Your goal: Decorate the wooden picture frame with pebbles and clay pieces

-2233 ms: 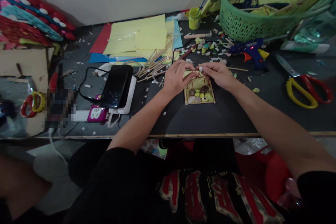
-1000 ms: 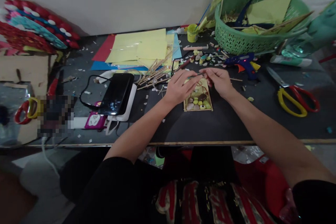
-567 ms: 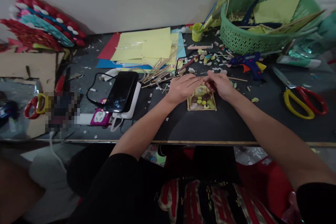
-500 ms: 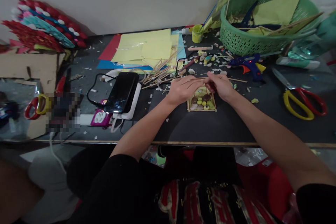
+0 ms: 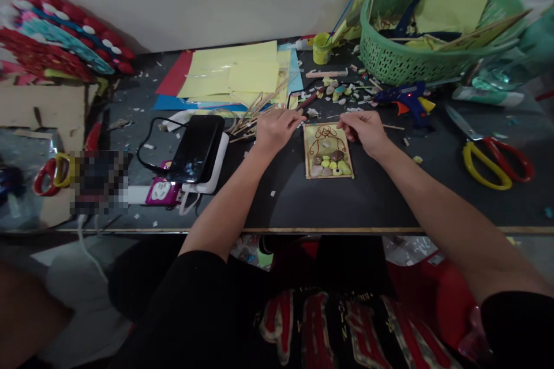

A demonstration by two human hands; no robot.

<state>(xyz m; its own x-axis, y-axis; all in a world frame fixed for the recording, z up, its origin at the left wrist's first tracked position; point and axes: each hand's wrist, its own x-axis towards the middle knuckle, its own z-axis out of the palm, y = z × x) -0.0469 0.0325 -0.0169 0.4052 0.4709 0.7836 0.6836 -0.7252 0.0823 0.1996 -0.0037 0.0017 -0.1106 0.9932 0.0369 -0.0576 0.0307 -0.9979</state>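
Observation:
A small picture panel [image 5: 326,150] lies flat on the dark table, framed with thin wooden sticks. Brown-red lines are drawn on its pale yellow ground, and brown, yellow and whitish pebbles [image 5: 329,165] fill its lower part. Just off the panel's upper left corner is my left hand [image 5: 277,128], its fingers bent and pinched together. My right hand [image 5: 366,131] is curled closed at the upper right corner. What either pinch holds, if anything, is too small to see. A thin stick [image 5: 393,127] shows beyond my right hand; whether I hold it I cannot tell.
Behind the hands lie loose sticks [image 5: 259,114], coloured paper [image 5: 234,72] and scattered pebbles [image 5: 335,91]. To the right are a blue glue gun [image 5: 409,101], large scissors [image 5: 489,155] and a green basket [image 5: 402,55]. A black phone [image 5: 197,147] with a cable lies left.
My hands have drawn apart, the left one moving left off the panel. The panel's upper drawing, covered before, now shows. The whole view has shifted slightly.

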